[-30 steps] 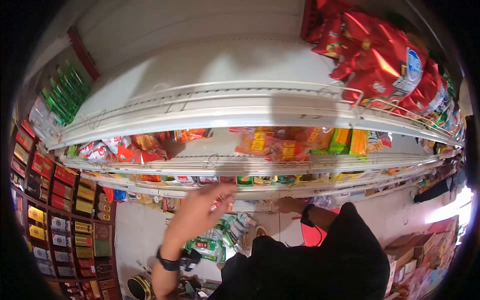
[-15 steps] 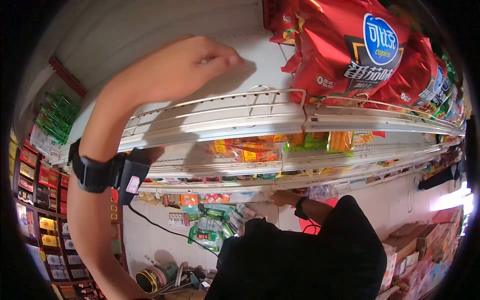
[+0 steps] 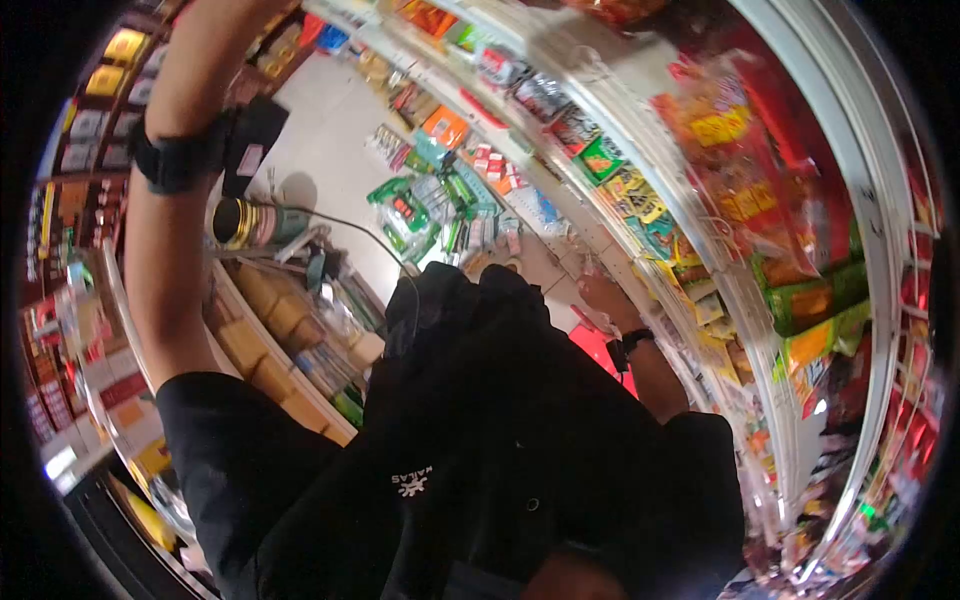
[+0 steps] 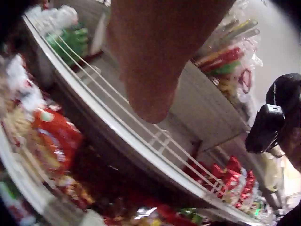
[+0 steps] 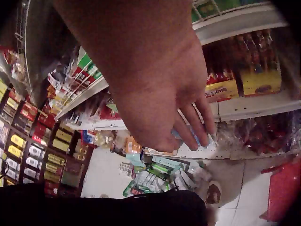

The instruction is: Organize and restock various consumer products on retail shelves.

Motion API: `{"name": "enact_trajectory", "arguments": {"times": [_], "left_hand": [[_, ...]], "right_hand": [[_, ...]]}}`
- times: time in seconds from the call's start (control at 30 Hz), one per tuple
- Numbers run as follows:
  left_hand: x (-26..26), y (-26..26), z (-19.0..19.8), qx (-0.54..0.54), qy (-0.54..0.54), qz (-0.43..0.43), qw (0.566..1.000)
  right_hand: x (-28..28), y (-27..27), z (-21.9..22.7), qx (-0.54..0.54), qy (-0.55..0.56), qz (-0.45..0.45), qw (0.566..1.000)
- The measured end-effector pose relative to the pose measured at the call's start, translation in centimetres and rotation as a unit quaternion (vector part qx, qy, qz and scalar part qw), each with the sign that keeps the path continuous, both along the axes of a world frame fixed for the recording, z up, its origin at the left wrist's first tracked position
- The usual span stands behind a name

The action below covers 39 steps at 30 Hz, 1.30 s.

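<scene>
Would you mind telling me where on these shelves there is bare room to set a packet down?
The upper shelf is bare behind its wire rail, from the green packets on one side to the red bags on the other, beneath the left hand. The tier below, with red packets, is crowded.

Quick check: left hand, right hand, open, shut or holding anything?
Left hand: raised over the shelf, fingers out of view, cannot be told.
Right hand: open, fingers straight, holding nothing.

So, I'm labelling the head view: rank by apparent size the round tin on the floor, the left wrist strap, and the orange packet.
1. Left wrist strap, though nearness inflates it.
2. Round tin.
3. Orange packet.
</scene>
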<state>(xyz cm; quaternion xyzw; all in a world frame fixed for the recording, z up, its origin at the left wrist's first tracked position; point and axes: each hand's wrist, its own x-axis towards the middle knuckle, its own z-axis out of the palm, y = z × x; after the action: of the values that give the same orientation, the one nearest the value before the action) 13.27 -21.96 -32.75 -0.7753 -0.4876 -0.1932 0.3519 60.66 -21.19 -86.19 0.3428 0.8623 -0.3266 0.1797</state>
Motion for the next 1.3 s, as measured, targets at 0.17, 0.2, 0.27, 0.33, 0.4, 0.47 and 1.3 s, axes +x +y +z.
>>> {"name": "enact_trajectory", "arguments": {"times": [0.17,0.2,0.27,0.33,0.4,0.47,1.3], "left_hand": [[-14.1,-14.3,-13.1,-0.139,-0.075,0.237,0.959],[-15.9,-17.8,-16.2,-0.127,-0.098,0.252,0.954],[-17.2,-25.0,-21.1,-0.19,-0.168,0.302,0.919],[-18.9,-32.7,-27.4,-0.228,-0.286,0.368,0.855],[-19.7,-40.1,-33.6,-0.255,-0.326,0.404,0.816],[-18.5,-45.8,-37.4,-0.303,-0.355,0.436,0.769],[-20.8,-67.5,-56.9,-0.352,-0.634,0.48,0.494]], "right_hand": [[-3.4,1.2,-1.3,0.029,0.106,0.063,0.992],[-5.1,1.5,-0.6,-0.07,0.002,-0.009,0.998],[-7.9,1.7,-0.6,0.006,-0.028,0.1,0.995],[-10.5,0.8,0.8,-0.026,-0.04,0.058,0.997],[-13.4,-0.3,2.6,-0.115,-0.066,-0.007,0.991],[-16.7,-1.8,3.3,-0.127,-0.087,0.01,0.988],[-70.4,-26.1,4.3,0.236,0.22,0.551,0.77]]}}
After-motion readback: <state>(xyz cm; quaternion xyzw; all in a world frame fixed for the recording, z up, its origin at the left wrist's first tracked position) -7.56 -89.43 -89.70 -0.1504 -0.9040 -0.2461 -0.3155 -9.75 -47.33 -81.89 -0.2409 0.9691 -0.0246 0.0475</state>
